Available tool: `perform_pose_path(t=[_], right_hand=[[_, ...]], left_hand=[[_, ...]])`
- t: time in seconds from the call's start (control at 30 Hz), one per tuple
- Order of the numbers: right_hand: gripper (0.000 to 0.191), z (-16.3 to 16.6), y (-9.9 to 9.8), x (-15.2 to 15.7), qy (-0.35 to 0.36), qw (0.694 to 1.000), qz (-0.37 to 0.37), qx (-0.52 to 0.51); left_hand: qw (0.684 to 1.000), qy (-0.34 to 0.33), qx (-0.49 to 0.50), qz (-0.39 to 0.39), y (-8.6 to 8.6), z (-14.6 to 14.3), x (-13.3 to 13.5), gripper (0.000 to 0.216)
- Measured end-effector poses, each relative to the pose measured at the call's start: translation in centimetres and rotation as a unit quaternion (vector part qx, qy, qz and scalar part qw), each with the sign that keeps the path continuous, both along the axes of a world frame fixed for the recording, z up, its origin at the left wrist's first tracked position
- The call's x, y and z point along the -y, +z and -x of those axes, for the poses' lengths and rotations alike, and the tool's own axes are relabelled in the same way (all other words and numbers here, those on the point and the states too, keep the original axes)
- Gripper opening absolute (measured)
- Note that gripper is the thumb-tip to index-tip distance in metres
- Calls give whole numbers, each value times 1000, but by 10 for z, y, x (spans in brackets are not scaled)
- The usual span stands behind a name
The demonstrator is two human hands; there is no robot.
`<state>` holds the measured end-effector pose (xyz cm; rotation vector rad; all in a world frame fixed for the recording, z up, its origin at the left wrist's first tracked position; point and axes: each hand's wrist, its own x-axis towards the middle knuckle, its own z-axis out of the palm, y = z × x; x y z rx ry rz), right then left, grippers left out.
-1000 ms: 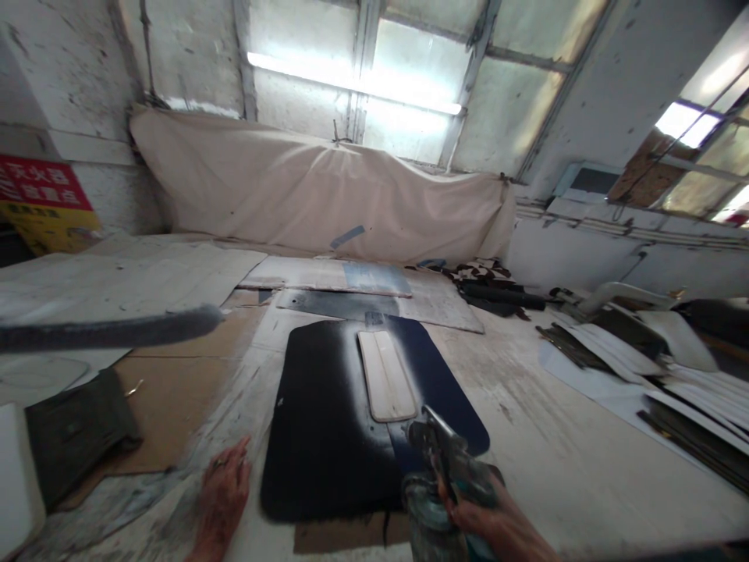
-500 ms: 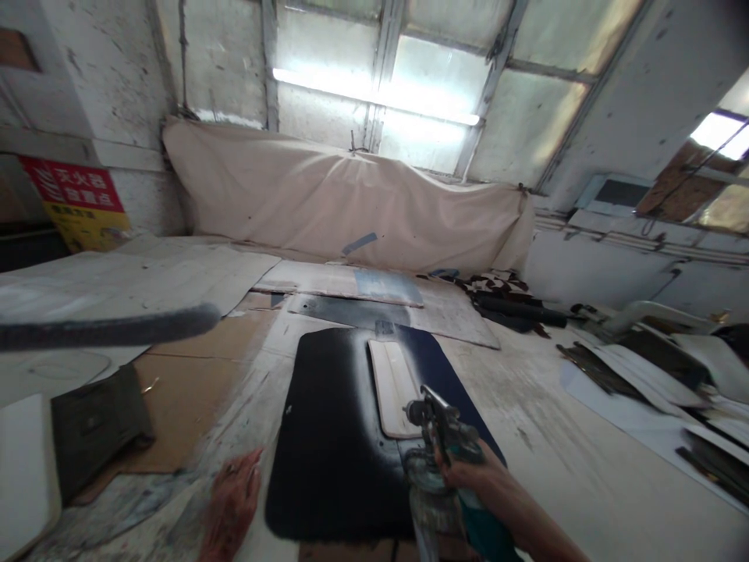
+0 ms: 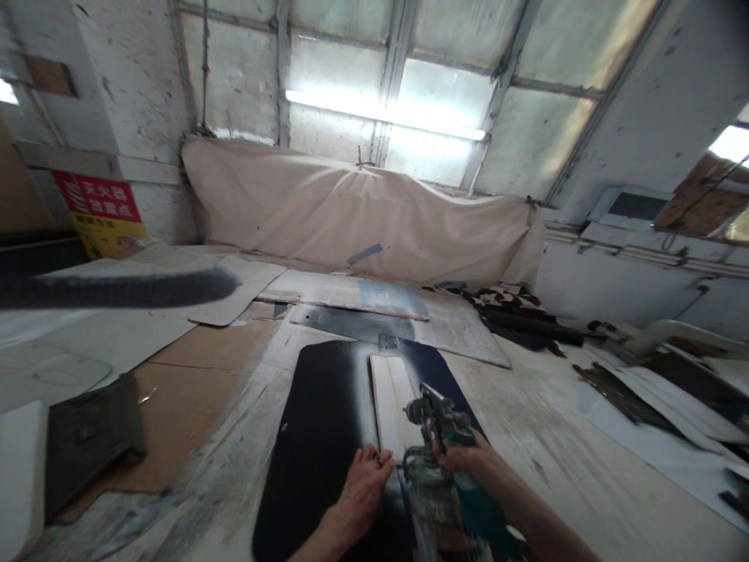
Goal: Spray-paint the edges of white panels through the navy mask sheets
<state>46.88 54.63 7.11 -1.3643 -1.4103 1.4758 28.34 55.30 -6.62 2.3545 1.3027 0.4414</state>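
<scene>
My right hand [image 3: 468,462] is wrapped round the grip of a metal spray gun [image 3: 434,445] with a cup below it, its nozzle pointing over a pale rounded panel [image 3: 391,396]. That panel lies on a large black mat [image 3: 328,437] on the worktable. My left hand [image 3: 363,488] rests on the mat beside the gun's cup, its fingertips pinched at the near edge of the pale panel. Whether it grips the panel or only touches it is unclear.
A dark blurred hose [image 3: 117,287] crosses the upper left. Brown cardboard [image 3: 193,390] and a dark green block [image 3: 87,437] lie to the left. Grey boards [image 3: 363,300] and black scraps [image 3: 520,316] sit behind; stacked sheets [image 3: 655,398] at the right. A beige cloth [image 3: 363,211] covers the back wall.
My left hand has left the table at the mat's left side and moved right onto the mat, up to the pale panel's near edge. The spray gun has risen and come forward.
</scene>
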Motion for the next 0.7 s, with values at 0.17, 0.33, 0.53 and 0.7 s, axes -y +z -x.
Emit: perform_pose_path(t=[0.17,0.33,0.53,0.7], right_hand=[[13,1,10,-9,1,1000,-23,11],[10,4,20,-17,4,1000,-23,-14],[10,4,8,-40,28,999,-22,-31],[9,5,4,-55,19,999,-37,-29]], left_hand=[[999,9,-40,22,-14,-15,-11,41],[998,17,-50,34,-26,-23,-14,40],[996,22,-64,57,-36,-28,-19,45],[996,29,-69,58,-31,-30,-18,47]])
